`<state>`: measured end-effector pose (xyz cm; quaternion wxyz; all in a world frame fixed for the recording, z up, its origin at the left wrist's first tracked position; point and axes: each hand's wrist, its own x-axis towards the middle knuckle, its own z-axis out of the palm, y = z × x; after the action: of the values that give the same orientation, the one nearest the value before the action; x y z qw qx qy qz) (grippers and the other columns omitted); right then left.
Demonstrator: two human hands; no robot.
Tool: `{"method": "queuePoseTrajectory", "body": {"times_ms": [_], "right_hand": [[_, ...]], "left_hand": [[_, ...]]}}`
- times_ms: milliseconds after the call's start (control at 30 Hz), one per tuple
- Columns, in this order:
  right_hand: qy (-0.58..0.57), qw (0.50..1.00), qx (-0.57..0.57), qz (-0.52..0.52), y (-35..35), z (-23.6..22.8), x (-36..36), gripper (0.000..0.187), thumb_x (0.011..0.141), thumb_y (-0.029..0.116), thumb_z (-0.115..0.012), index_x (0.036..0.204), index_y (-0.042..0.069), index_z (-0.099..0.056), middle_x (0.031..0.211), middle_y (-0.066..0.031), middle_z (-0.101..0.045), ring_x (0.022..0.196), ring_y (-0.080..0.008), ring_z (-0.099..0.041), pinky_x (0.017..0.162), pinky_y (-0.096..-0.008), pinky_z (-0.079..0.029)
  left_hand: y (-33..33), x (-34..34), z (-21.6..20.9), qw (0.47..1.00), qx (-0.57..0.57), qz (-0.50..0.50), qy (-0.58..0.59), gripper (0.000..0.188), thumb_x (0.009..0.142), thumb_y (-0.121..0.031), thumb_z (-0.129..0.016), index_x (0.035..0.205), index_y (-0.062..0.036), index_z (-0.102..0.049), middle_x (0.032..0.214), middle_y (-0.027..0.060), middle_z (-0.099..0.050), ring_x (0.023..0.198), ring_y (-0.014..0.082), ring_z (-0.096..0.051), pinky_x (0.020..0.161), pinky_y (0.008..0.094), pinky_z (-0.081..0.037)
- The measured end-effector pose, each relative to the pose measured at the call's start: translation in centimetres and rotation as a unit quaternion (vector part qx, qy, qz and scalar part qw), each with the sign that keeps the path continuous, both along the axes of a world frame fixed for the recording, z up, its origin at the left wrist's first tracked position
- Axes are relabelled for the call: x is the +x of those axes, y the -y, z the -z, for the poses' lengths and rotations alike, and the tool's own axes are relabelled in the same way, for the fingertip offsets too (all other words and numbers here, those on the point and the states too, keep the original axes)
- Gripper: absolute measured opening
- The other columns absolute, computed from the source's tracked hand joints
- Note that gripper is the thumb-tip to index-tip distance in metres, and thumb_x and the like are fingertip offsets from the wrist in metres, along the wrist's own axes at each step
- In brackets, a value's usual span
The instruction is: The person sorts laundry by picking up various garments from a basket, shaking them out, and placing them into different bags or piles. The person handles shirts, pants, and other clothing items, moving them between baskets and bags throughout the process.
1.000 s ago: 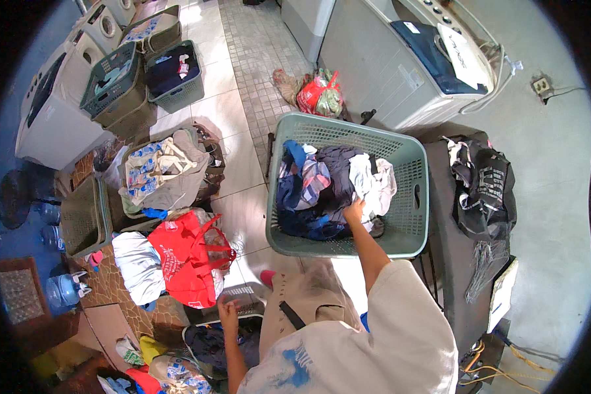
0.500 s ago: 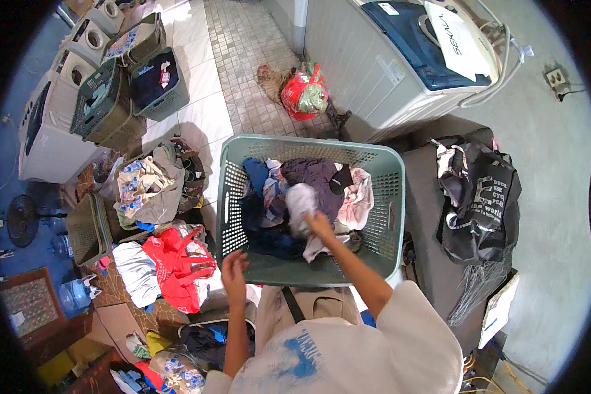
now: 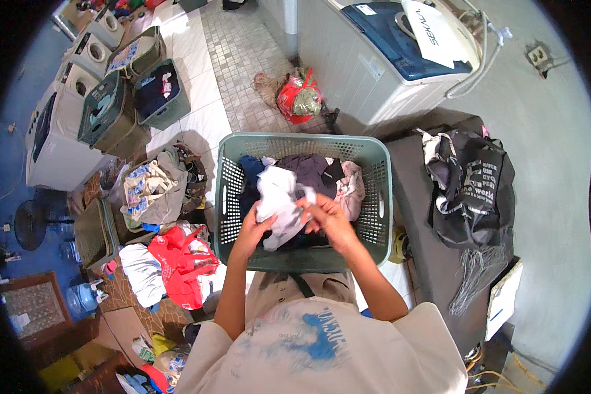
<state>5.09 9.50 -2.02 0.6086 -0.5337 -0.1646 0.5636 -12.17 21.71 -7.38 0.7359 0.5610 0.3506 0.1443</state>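
Cloth [image 3: 279, 189], white and crumpled, is up in the left hand [image 3: 255, 230] and right hand [image 3: 331, 222], fingers curled partly closed on it, over the green basket [image 3: 302, 140], where dark clothes [image 3: 306, 169] and a pink garment [image 3: 350, 189] remain heaped, unheld.

The left hand [image 3: 257, 228], empty before, now grips the white garment [image 3: 278, 190] too, joining the right hand [image 3: 332, 222] above the green basket [image 3: 295, 140].

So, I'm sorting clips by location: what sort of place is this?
Probably a laundry: washing machines stand at upper left, clothes lie in the big basket, and more baskets stand beyond.
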Motion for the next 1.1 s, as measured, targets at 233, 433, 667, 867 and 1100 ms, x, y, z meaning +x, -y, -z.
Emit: {"method": "queuePoseTrajectory", "body": {"times_ms": [233,433,667,867,1100], "right_hand": [[0.214,0.962,-0.042,0.165,3.8,0.4,2.3,0.026,0.086,0.018,-0.057,0.108,0.003,-0.059,0.087,-0.0062,-0.064,0.064,-0.0102,-0.053,0.057,-0.0232,-0.045],[0.491,0.87,-0.037,-0.018,2.9,6.0,-1.9,0.101,0.06,0.03,-0.079,0.137,-0.002,-0.022,0.137,-0.0232,-0.032,0.129,-0.0346,-0.028,0.106,-0.0366,-0.025],[0.17,0.981,0.089,-0.023,3.2,3.5,-3.1,0.076,0.059,0.012,-0.072,0.129,0.002,-0.041,0.129,-0.0148,-0.045,0.122,-0.0239,-0.038,0.105,-0.0343,-0.024],[-0.005,0.978,0.126,0.165,8.9,-5.4,1.4,0.038,0.076,0.006,-0.067,0.111,0.002,-0.055,0.094,0.0,-0.063,0.082,-0.0069,-0.058,0.075,-0.0245,-0.047],[0.264,0.927,-0.005,0.268,15.9,-13.9,13.8,0.028,0.078,0.009,-0.066,0.105,0.005,-0.059,0.092,-0.0011,-0.063,0.082,-0.0081,-0.057,0.075,-0.0233,-0.046]], "left_hand": [[-3.5,-0.2,-3.3,0.949,0.31,-0.043,-0.024,0.033,0.078,0.009,-0.045,0.108,-0.0008,-0.054,0.093,0.01,-0.063,0.088,0.0147,-0.058,0.079,0.0254,-0.044],[-3.1,1.2,-8.6,0.976,0.177,0.109,0.066,0.028,0.083,0.0,-0.049,0.111,0.0019,-0.05,0.105,0.0046,-0.055,0.099,0.0104,-0.048,0.088,0.0226,-0.034],[-1.7,4.0,-11.2,0.957,-0.223,0.103,0.156,0.042,0.09,-0.019,-0.05,0.126,0.0014,-0.043,0.122,0.0106,-0.052,0.112,0.0197,-0.05,0.096,0.0318,-0.038],[-6.4,10.1,-6.6,0.935,-0.292,0.109,0.171,0.034,0.09,-0.026,-0.046,0.116,-0.0051,-0.052,0.108,0.0082,-0.061,0.094,0.0192,-0.061,0.082,0.0348,-0.049],[-6.4,13.1,6.4,0.969,-0.066,0.167,-0.167,0.049,0.082,-0.038,-0.058,0.116,-0.0051,-0.046,0.108,0.0146,-0.058,0.089,0.0248,-0.062,0.074,0.035,-0.049]]}}
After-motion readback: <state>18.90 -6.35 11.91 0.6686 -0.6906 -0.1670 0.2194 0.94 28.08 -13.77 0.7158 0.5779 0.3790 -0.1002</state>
